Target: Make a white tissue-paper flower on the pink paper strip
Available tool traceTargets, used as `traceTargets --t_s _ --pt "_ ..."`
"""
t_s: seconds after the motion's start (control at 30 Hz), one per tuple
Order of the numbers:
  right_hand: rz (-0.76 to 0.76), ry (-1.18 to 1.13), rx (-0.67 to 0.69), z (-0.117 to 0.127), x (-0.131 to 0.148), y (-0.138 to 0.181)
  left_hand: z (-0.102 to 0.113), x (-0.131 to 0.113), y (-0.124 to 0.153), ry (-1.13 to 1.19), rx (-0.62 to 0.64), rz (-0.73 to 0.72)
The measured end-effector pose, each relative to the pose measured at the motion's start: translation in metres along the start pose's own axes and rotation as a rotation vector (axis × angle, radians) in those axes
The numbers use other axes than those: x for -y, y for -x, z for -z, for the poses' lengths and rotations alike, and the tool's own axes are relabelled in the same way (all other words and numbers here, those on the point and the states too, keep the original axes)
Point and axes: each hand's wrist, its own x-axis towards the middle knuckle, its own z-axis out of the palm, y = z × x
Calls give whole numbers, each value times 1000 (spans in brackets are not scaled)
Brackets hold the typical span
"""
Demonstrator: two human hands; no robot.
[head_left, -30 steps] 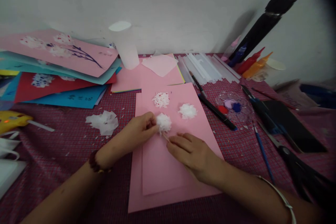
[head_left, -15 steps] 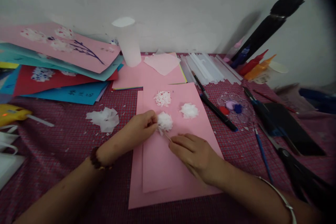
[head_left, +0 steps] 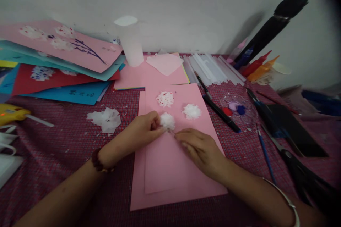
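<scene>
On a pink card (head_left: 170, 166) lie three fluffy white tissue-paper puffs. My left hand (head_left: 145, 127) comes in from the left, fingers curled and closed on the lower left edge of the nearest puff (head_left: 167, 120). From the right, my right hand (head_left: 201, 149) pinches a thin stick, mostly hidden by the fingers, close to that puff's lower edge. Red flecks dot the upper puff (head_left: 165, 98), while the right-hand puff (head_left: 192, 111) is plain white. Left of my left hand sits a loose pile of white tissue pieces (head_left: 106, 120).
A yellow glue gun (head_left: 13, 113) is at the left, below stacked decorated cards (head_left: 80, 53). Behind stands a white paper roll (head_left: 130, 42). To the right are a paint palette (head_left: 237, 108), brushes, black-handled scissors (head_left: 295, 166), a dark flat slab (head_left: 298, 131) and paint bottles (head_left: 262, 69).
My right hand has shifted slightly up, its fingertips nearer the puff, and the stick shows less. The left thumb has stretched further along the puff's lower edge.
</scene>
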Motion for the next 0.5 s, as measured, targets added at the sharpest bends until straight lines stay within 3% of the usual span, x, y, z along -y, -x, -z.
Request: traceTargets --t_s 0.1,0.2,0.5 --pt "-178 -203 -135 1 -4 2 -1 3 0 -21 0 -5" --pt "-180 -314 -205 3 -2 1 0 4 0 -32 -4 0" --pt "-22 -125 -36 1 2 -8 1 -1 -1 -21 14 39"
